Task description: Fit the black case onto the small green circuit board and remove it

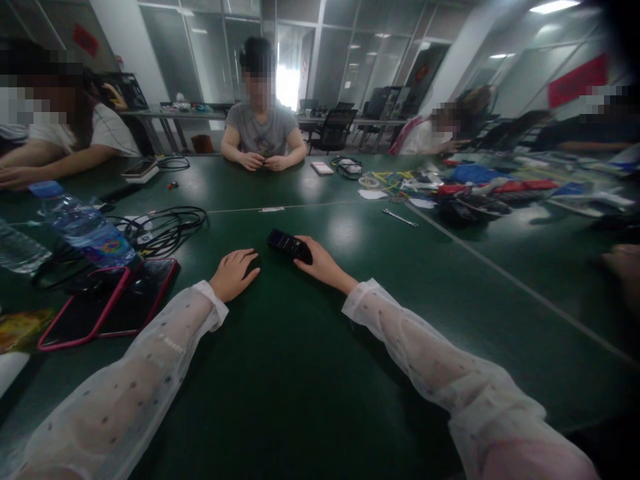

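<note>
Sheer dotted sleeves [110, 393] lie nearest, above the green worktop [300, 387]. Beyond them, the black handheld device [283, 244] is between both hands, its long axis sideways, left end slightly farther away. Right hand [323, 262] is clamped around its right end; whether it fully rests down, I cannot tell well. Left hand [233, 275], palm down with fingers a little apart, is near, not touching; nothing stands between. Black cables [175, 230] and a bottle [90, 227] are leftward; a wrench [400, 218] lies farther right.
</note>
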Tool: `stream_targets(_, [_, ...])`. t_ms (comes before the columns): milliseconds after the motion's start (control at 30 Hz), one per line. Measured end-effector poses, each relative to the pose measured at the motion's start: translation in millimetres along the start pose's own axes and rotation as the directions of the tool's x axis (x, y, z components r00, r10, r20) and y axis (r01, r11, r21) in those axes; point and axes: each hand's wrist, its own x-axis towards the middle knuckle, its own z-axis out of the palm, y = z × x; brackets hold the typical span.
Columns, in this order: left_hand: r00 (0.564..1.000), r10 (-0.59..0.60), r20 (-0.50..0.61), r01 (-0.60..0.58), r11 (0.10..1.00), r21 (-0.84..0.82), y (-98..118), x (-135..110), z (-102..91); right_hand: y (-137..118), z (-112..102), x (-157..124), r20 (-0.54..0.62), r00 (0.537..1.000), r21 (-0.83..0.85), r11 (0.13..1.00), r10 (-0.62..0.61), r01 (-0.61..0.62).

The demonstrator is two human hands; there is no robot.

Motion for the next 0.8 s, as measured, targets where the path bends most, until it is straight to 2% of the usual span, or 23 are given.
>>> stream_targets(133, [1.0, -0.009, 0.005, 0.009, 1.0, -0.005, 0.4, 0.7, -0.3, -6.5, -1.3, -1.5, 0.057, 0.998, -0.012, 0.999, -0.034, 0.035])
stream_targets(333, [1.0, 0.004, -0.018, -0.004, 1.0, -0.008, -0.1, 0.5, 1.2, -17.5, -3.9, -2.7, 0.074, 0.997, -0.002, 1.0, -0.02, 0.021])
stream_targets(500, [1.0, -0.003, -0.003, 0.003, 1.0, -0.008, 1.9, 0.1, -1.8, -17.0, -7.9, -2.1, 0.068, 0.996, 0.107, 0.993, -0.051, 0.043])
stream_targets(700, [1.0, -0.003, 0.002, 0.003, 1.0, -0.007, 3.4, 0.3, -3.7, -4.2, -8.3, 1.0, 0.07, 0.997, 0.271, 0.96, 0.046, -0.063])
stream_targets(800, [1.0, -0.008, 0.007, 0.008, 1.0, -0.007, 3.9, 0.2, -3.8, 0.0, -6.8, 1.5, 0.062, 0.996, 0.315, 0.946, 0.063, -0.08])
